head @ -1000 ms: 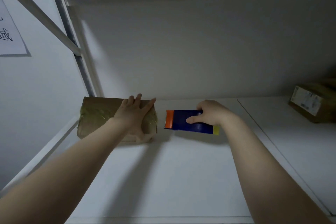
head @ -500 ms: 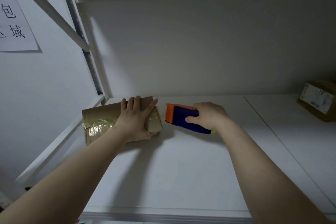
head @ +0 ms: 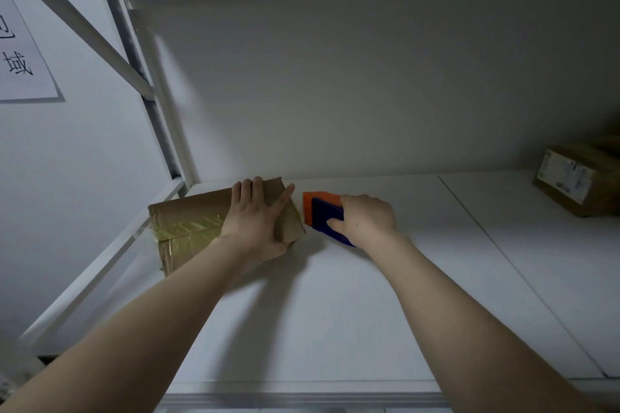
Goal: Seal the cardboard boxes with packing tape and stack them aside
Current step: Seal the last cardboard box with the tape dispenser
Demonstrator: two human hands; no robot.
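While my left hand (head: 258, 221) pins the box (head: 198, 228) flat on the shelf (head: 335, 312), my right hand (head: 365, 218) grips the dispenser (head: 322, 211) just right of it.
Left fingers (head: 246, 191) lie straight across the box's right end, thumb spread toward its edge, pressing down and curled round nothing. Right thumb (head: 335, 223) and fingers wrap the dispenser's blue body; its orange end points at the box, close, though I cannot tell if they touch. Glossy tape already crosses the box's left half. I judge this to be the taping step, just ahead of a fresh pass: next the orange end must land on the box's right end, press the tape down and pull across while my left hand stops the box sliding. Well right of the box sits a second box (head: 577, 178), labelled.
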